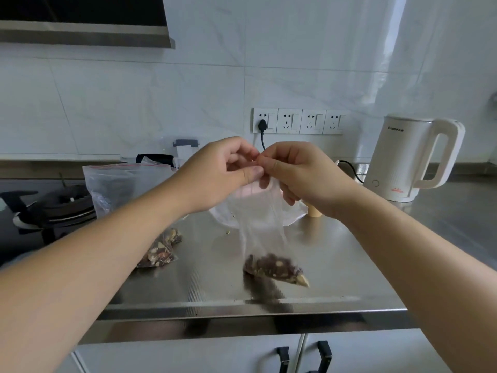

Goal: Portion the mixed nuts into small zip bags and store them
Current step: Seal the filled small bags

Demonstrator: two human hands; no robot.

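Observation:
A small clear zip bag (262,224) hangs in the air above the steel counter, with a clump of mixed nuts (274,269) in its bottom corner. My left hand (223,170) and my right hand (298,173) both pinch its top edge, fingertips touching at the middle. On the counter to the left lie filled small bags of nuts (161,250), partly hidden by my left forearm. A large clear zip bag with a red strip (118,184) stands behind them.
A white bowl under loose plastic (231,216) sits behind the hanging bag. A white electric kettle (408,160) stands at the right, its black cord plugged into the wall sockets (298,121). A gas hob (53,208) is at the left. The counter's front edge (242,310) is close below.

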